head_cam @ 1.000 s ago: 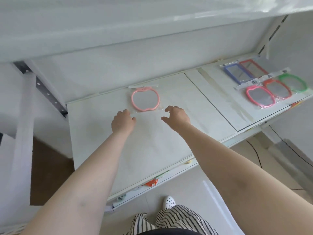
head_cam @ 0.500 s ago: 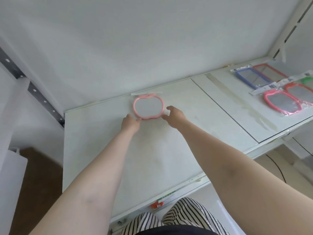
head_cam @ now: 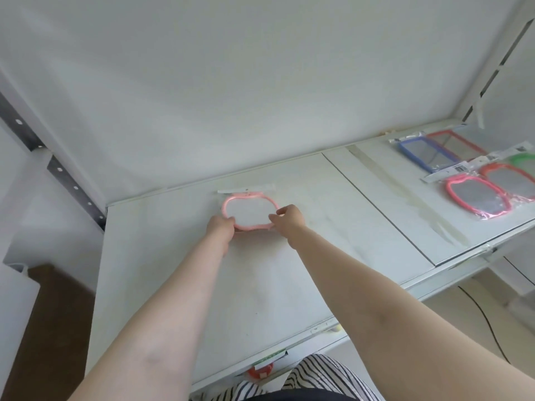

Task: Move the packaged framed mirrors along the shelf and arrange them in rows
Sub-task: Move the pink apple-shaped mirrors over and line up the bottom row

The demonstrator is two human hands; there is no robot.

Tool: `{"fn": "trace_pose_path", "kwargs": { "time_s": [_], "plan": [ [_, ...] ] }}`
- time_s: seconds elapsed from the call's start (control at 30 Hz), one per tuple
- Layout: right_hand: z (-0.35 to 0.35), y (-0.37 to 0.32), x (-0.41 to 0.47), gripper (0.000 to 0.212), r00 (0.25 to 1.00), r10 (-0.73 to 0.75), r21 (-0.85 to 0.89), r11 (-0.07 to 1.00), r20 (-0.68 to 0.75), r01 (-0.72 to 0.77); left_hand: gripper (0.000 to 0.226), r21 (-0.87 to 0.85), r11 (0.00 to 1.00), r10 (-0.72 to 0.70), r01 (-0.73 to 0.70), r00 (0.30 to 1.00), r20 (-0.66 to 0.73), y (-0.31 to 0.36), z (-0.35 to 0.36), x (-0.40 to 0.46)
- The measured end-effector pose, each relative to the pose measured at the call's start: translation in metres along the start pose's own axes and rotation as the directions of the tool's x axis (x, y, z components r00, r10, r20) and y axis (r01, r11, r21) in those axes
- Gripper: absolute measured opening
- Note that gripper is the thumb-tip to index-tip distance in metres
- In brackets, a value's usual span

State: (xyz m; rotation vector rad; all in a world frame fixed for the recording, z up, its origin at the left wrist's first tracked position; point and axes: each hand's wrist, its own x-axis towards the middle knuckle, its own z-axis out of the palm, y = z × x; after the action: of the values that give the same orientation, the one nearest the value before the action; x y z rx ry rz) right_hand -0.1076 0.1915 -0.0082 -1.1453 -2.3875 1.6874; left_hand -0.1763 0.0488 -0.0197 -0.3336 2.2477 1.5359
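A packaged mirror with a light pink apple-shaped frame (head_cam: 249, 211) lies near the back of the white shelf (head_cam: 179, 270), its white header strip toward the wall. My left hand (head_cam: 221, 228) grips the frame's lower left edge. My right hand (head_cam: 286, 218) pinches its lower right edge. At the far right lie more packaged mirrors: a blue rectangular one (head_cam: 419, 150), a red rectangular one (head_cam: 454, 144), a bright pink apple-shaped one (head_cam: 474, 199), an orange-red one (head_cam: 512, 179) and a green one (head_cam: 524, 160), cut off by the frame edge.
The shelf's back wall (head_cam: 260, 82) rises right behind the pink mirror. A seam (head_cam: 376, 206) divides the shelf into two panels. Perforated metal uprights (head_cam: 66, 180) stand at the left. Price tags hang on the front edge (head_cam: 269, 360).
Both hands reached forward from the middle of the shelf to the light pink mirror and took hold of its lower edge on either side. The view tilted up and closer.
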Motion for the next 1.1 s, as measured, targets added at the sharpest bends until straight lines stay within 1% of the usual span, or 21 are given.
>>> {"fn": "trace_pose_path", "kwargs": {
  "time_s": [0.13, 0.2, 0.27, 0.33, 0.4, 0.47, 0.53, 0.6, 0.67, 0.73, 0.8, 0.83, 0.87, 0.9, 0.93, 0.97, 1.03, 1.1],
  "plan": [
    [-0.015, 0.000, -0.013, 0.043, 0.990, 0.139, 0.142, 0.980, 0.031, -0.142, 0.030, -0.168, 0.981, -0.081, 0.092, 0.994, 0.072, 0.006, -0.001, -0.025],
    [-0.023, -0.001, -0.019, 0.038, 0.982, 0.180, 0.231, 0.955, 0.053, -0.188, 0.017, -0.234, 0.966, -0.089, 0.110, 0.991, 0.099, 0.012, -0.005, -0.041],
    [-0.028, -0.002, -0.029, 0.022, 0.975, 0.197, 0.305, 0.927, 0.102, -0.220, 0.006, -0.305, 0.943, -0.101, 0.132, 0.988, 0.117, 0.016, -0.013, -0.060],
    [-0.031, -0.004, -0.043, 0.004, 0.968, 0.196, 0.391, 0.888, 0.156, -0.243, 0.010, -0.352, 0.922, -0.112, 0.162, 0.981, 0.158, 0.013, -0.025, -0.077],
    [-0.035, -0.005, -0.058, 0.008, 0.971, 0.132, 0.441, 0.873, 0.201, -0.211, 0.015, -0.369, 0.910, -0.107, 0.190, 0.966, 0.236, 0.006, -0.037, -0.091],
    [-0.045, -0.004, -0.075, 0.010, 0.965, 0.066, 0.430, 0.886, 0.253, -0.174, 0.012, -0.369, 0.906, -0.101, 0.206, 0.954, 0.284, 0.001, -0.050, -0.103],
    [-0.057, 0.004, -0.093, 0.009, 0.952, 0.023, 0.354, 0.925, 0.305, -0.136, 0.013, -0.393, 0.897, -0.100, 0.202, 0.959, 0.264, 0.000, -0.062, -0.111],
    [-0.067, 0.014, -0.111, 0.007, 0.936, 0.003, 0.261, 0.960, 0.351, -0.102, 0.008, -0.421, 0.887, -0.091, 0.191, 0.965, 0.245, 0.001, -0.073, -0.120],
    [-0.074, 0.028, -0.132, 0.009, 0.929, 0.010, 0.238, 0.966, 0.370, -0.105, 0.006, -0.431, 0.883, -0.090, 0.187, 0.967, 0.237, 0.002, -0.082, -0.132],
    [-0.080, 0.043, -0.156, 0.010, 0.931, 0.020, 0.249, 0.961, 0.365, -0.118, 0.013, -0.436, 0.886, -0.071, 0.157, 0.976, 0.207, -0.002, -0.087, -0.146],
    [-0.086, 0.058, -0.181, 0.013, 0.935, 0.032, 0.253, 0.959, 0.353, -0.129, 0.023, -0.401, 0.911, -0.038, 0.095, 0.988, 0.149, -0.008, -0.088, -0.163],
    [-0.089, 0.066, -0.194, 0.014, 0.937, 0.040, 0.256, 0.957, 0.347, -0.136, 0.028, -0.337, 0.941, 0.004, 0.026, 0.996, 0.088, -0.012, -0.086, -0.172],
    [-0.093, 0.072, -0.207, 0.015, 0.940, 0.047, 0.261, 0.955, 0.338, -0.142, 0.029, -0.233, 0.969, 0.083, -0.077, 0.996, 0.019, -0.015, -0.083, -0.180],
    [-0.096, 0.078, -0.218, 0.015, 0.945, 0.053, 0.266, 0.953, 0.322, -0.144, 0.027, -0.116, 0.976, 0.182, -0.184, 0.983, -0.030, -0.018, -0.077, -0.190],
    [-0.100, 0.083, -0.227, 0.014, 0.954, 0.061, 0.271, 0.952, 0.294, -0.145, 0.024, -0.020, 0.962, 0.269, -0.271, 0.961, -0.058, -0.020, -0.071, -0.201],
    [-0.104, 0.088, -0.236, 0.011, 0.965, 0.075, 0.275, 0.950, 0.252, -0.146, 0.021, 0.038, 0.945, 0.327, -0.325, 0.942, -0.072, -0.022, -0.063, -0.210],
    [-0.116, 0.098, -0.249, 0.007, 0.982, 0.097, 0.291, 0.946, 0.159, -0.140, 0.019, 0.059, 0.932, 0.360, -0.356, 0.930, -0.072, -0.025, -0.048, -0.226],
    [-0.133, 0.107, -0.258, 0.007, 0.990, 0.098, 0.307, 0.943, 0.102, -0.125, 0.016, 0.049, 0.940, 0.339, -0.337, 0.940, -0.034, -0.025, -0.037, -0.235]
  ]
}}
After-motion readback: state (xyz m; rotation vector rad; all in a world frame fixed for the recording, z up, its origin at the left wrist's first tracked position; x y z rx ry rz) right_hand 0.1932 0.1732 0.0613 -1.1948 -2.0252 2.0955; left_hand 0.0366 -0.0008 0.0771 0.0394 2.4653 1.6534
